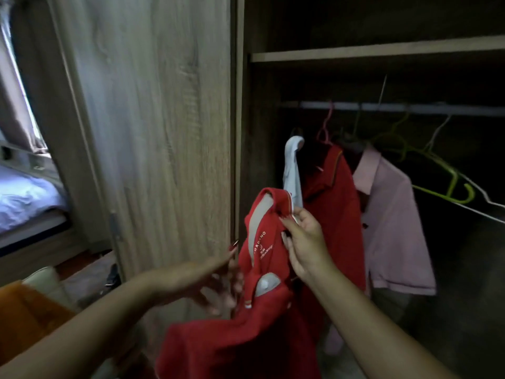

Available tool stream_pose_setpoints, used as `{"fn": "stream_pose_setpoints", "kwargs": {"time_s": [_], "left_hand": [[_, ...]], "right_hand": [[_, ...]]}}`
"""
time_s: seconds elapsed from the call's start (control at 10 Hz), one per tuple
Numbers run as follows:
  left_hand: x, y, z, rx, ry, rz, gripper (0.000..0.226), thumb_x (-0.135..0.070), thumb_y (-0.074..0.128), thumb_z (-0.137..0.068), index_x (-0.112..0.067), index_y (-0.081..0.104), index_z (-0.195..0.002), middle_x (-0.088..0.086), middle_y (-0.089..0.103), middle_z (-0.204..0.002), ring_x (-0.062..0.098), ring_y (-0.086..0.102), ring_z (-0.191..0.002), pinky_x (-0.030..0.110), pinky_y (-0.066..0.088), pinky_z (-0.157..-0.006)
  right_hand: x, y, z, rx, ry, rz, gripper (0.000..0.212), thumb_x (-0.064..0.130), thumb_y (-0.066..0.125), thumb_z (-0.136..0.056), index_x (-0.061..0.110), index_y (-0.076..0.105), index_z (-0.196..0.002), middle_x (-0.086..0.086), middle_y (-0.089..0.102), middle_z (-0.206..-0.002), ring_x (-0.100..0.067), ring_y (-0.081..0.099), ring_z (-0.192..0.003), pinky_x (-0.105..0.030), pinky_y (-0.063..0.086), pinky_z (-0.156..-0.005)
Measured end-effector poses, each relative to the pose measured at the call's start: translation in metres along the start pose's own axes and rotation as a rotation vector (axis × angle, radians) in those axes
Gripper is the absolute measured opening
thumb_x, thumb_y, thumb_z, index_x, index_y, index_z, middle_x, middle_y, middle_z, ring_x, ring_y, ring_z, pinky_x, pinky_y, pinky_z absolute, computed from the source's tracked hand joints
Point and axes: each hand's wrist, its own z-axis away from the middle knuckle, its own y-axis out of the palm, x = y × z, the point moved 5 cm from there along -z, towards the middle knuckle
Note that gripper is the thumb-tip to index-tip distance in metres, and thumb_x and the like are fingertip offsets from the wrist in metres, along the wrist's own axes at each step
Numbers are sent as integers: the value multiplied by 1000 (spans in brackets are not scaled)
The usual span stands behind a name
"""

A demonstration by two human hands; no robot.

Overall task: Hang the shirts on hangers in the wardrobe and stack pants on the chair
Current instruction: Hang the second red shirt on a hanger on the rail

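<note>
Red polo shirt [262, 324] held up before the open wardrobe [382, 51], right hand [303, 242] fingers pinching its collar [276, 199], left hand [207, 280] fingers straight against its edge, red shirt [330, 192] and pink shirt [390, 220] hanging from the rail [410, 108], bare green hangers [453, 184] beside them

The left hand [216, 283] is motion-blurred, so whether its fingers touch the red shirt [262, 337] is unclear. The bottom edge cuts off the shirt's hem. The white hanger [292, 170] vanishes behind the collar and the right hand [306, 242]. The neck-band print is too small to read. The rail [382, 108] runs off the right edge.
</note>
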Motion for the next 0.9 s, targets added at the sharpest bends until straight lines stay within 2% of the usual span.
{"fn": "stream_pose_setpoints", "kwargs": {"time_s": [0.1, 0.2, 0.3, 0.4, 0.5, 0.6, 0.7, 0.8, 0.9], "left_hand": [[-69, 62, 47, 59, 97, 20, 56, -63, 58, -81, -26, 55, -122, 4, 66, -113, 25, 65, -102, 43, 58, -76], [-79, 97, 42, 198, 142, -26, 51, -38, 70, -80, -11, 53, -119, 9, 66, -102, 19, 66, -90, 40, 57, -83], [-72, 105, 37, 291, 99, -22, 21, -15, 62, -89, -10, 59, -109, 2, 66, -83, 8, 64, -68, 23, 56, -64], [-82, 92, 27, 268, 165, -171, 23, -4, 52, -93, -12, 68, -108, 0, 68, -80, 2, 62, -65, 15, 49, -59], [-104, 95, 22, 229, 299, -306, 23, -12, 54, -94, -16, 69, -110, -1, 67, -89, 3, 60, -72, 17, 46, -64], [-124, 124, 9, 171, 459, -499, 17, -17, 67, -86, -20, 71, -102, -12, 70, -95, 5, 65, -83, 20, 53, -72], [-133, 129, 3, 26, 568, -608, 18, -12, 73, -79, -20, 73, -95, -11, 70, -92, 8, 67, -86, 22, 54, -82], [-158, 112, -5, -191, 656, -670, 28, -10, 63, -81, -13, 65, -108, 6, 67, -103, 19, 65, -95, 33, 53, -88], [-182, 95, -4, -384, 615, -950, 36, -26, 49, -92, -14, 49, -125, 17, 57, -118, 35, 60, -105, 39, 49, -89]], "right_hand": [[13, -3, 5, -6, -96, 87, 20, -6, 51, -88, 13, 60, -88, -4, 67, -77, -10, 65, -67, -21, 56, -66], [34, -10, 13, -90, -208, 117, 20, -5, 52, -88, 13, 59, -91, -3, 67, -77, -9, 65, -67, -19, 55, -63], [52, -21, 17, -159, -272, 117, 18, -2, 52, -89, 14, 58, -92, -3, 67, -78, -11, 65, -69, -20, 55, -62], [74, -41, 21, -227, -290, 90, 16, 1, 51, -91, 15, 58, -94, -7, 67, -84, -12, 67, -70, -22, 57, -63], [81, -50, 22, -248, -298, 70, 17, 0, 49, -91, 15, 59, -92, -9, 67, -86, -10, 69, -69, -20, 56, -61], [83, -56, 25, -274, -304, 83, 17, 1, 50, -91, 14, 59, -92, -9, 69, -86, -12, 70, -73, -21, 56, -63], [85, -64, 26, -289, -323, 92, 17, 0, 50, -90, 14, 59, -91, -6, 69, -81, -11, 69, -70, -21, 56, -63], [104, -91, 28, -332, -410, 258, 17, 2, 55, -86, 18, 60, -85, -5, 67, -77, -13, 64, -69, -25, 53, -62], [121, -108, 27, -354, -492, 498, 17, 2, 58, -84, 18, 60, -87, -11, 65, -83, -17, 61, -74, -30, 50, -66]]}}
